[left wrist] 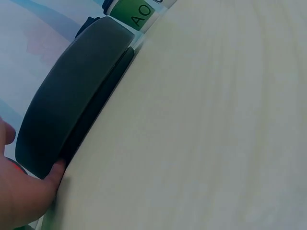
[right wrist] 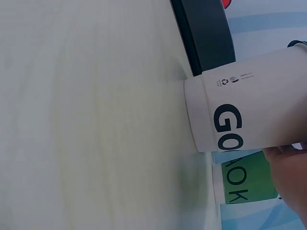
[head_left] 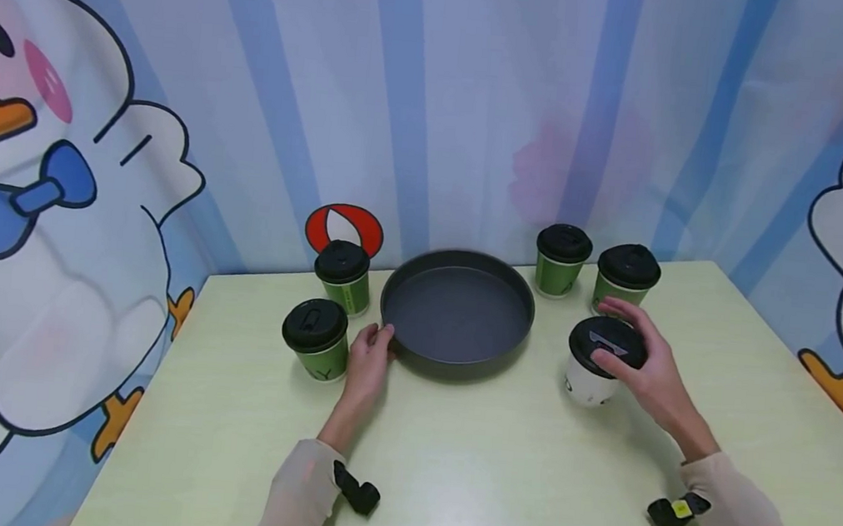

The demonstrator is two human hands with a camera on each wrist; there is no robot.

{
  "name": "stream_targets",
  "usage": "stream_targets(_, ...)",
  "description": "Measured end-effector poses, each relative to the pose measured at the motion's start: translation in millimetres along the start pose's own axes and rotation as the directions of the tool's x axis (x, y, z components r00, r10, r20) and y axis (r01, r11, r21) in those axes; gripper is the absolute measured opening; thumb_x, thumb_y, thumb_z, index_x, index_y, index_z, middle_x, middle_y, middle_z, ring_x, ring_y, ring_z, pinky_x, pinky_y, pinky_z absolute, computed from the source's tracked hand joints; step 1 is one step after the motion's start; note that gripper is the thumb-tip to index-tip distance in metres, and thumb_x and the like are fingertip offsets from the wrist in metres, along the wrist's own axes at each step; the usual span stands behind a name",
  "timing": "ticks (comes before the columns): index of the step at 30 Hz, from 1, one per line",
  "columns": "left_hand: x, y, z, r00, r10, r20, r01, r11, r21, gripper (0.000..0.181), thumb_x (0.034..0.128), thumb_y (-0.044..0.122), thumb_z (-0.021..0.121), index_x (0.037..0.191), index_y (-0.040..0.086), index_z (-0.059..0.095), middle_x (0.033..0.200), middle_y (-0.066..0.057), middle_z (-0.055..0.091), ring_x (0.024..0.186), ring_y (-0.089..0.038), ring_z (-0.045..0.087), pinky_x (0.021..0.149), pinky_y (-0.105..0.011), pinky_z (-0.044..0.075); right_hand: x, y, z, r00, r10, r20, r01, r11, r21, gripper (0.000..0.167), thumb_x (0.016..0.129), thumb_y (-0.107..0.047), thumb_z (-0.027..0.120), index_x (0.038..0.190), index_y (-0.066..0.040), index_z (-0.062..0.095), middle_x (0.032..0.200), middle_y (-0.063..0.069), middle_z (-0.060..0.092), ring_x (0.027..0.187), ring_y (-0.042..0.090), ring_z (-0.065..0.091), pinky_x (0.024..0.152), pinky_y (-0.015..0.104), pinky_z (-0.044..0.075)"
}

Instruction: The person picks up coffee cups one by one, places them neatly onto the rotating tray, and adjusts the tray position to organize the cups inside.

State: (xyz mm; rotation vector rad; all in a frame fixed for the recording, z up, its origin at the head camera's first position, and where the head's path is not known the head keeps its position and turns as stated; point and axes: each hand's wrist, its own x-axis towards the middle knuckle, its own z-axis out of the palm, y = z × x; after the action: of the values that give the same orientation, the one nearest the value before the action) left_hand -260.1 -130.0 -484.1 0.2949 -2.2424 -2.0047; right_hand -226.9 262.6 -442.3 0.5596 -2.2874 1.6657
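Note:
A round dark pan (head_left: 458,308) lies at the middle of the table's far part. At its near-left edge, my left hand (head_left: 367,367) pinches the side; the left wrist view shows the thumb (left wrist: 56,172) low against the dark wall (left wrist: 76,91). To the pan's right stands a white cup (head_left: 589,384) with a black lid. My right hand (head_left: 649,371) holds this cup near the lid, thumb on the near side and fingers round the far side. Dark lettering marks the white cup (right wrist: 254,103) in the right wrist view, where the hand (right wrist: 292,182) is partly visible.
Two green cups with black lids, one farther back (head_left: 347,290) and one nearer (head_left: 324,361), stand left of the pan. Another two (head_left: 557,275) (head_left: 618,292) stand behind the white cup. A patterned curtain (head_left: 472,117) hangs behind the pale table (head_left: 449,466).

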Motion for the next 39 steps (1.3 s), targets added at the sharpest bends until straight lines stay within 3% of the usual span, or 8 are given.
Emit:
stream_targets(4, 0.4, -1.9, -0.5, 0.999, -0.028, -0.018, 0.028, 1.0, -0.002, 0.058, 0.1079, 0.032, 0.052, 0.151, -0.006, 0.045, 0.139, -0.023, 0.059, 0.105, -0.032, 0.064, 0.099, -0.043, 0.051, -1.4, 0.7, 1.1, 1.0, 0.028, 0.002, -0.027, 0.999, -0.028, 0.076, 0.091, -0.001, 0.074, 0.157, -0.018, 0.042, 0.15, 0.001, 0.051, 0.13, 0.006, 0.049, 0.101, 0.013, 0.039)
stream_targets(11, 0.6, 0.3, 1.2, 1.0, -0.018, -0.023, 0.018, 1.0, -0.007, 0.053, 0.1071, 0.033, 0.054, 0.146, -0.003, 0.053, 0.134, -0.02, 0.062, 0.104, -0.029, 0.064, 0.096, -0.04, 0.052, -1.4, 2.4, 0.0, 0.998, 0.063, 0.01, -0.061, 0.993, -0.101, 0.088, 0.084, -0.005, 0.084, 0.159, -0.018, 0.04, 0.149, 0.008, 0.051, 0.128, 0.004, 0.048, 0.098, 0.014, 0.04)
stream_targets(18, 1.4, 0.7, 4.1, 0.999, -0.018, -0.046, 0.018, 1.0, 0.003, 0.052, 0.107, 0.033, 0.054, 0.146, -0.002, 0.054, 0.133, -0.019, 0.063, 0.104, -0.029, 0.065, 0.096, -0.04, 0.052, -0.3, 1.0, -1.7, 0.993, 0.115, 0.026, -0.108, 0.976, -0.188, 0.085, 0.084, -0.014, 0.087, 0.156, -0.016, 0.043, 0.142, 0.01, 0.053, 0.12, 0.007, 0.05, 0.091, 0.017, 0.043)
stream_targets(32, -0.6, -0.3, 4.4, 0.999, -0.02, -0.035, 0.02, 1.0, -0.008, 0.053, 0.107, 0.032, 0.054, 0.146, -0.003, 0.052, 0.132, -0.02, 0.063, 0.104, -0.031, 0.065, 0.097, -0.042, 0.052, -1.3, 4.5, -0.4, 0.994, 0.104, 0.02, -0.098, 0.977, -0.19, 0.081, 0.084, -0.012, 0.087, 0.153, -0.01, 0.044, 0.137, 0.009, 0.054, 0.116, 0.007, 0.052, 0.087, 0.013, 0.046)
stream_targets(39, -1.0, -1.4, 3.2, 0.999, -0.026, -0.033, 0.026, 1.0, -0.006, 0.053, 0.1072, 0.032, 0.054, 0.147, -0.003, 0.052, 0.133, -0.02, 0.062, 0.105, -0.031, 0.065, 0.098, -0.042, 0.052, 5.4, -1.3, 2.0, 0.993, 0.115, 0.018, -0.109, 0.976, -0.189, 0.079, 0.085, -0.014, 0.086, 0.153, -0.013, 0.045, 0.137, 0.009, 0.054, 0.116, 0.008, 0.053, 0.088, 0.015, 0.045)
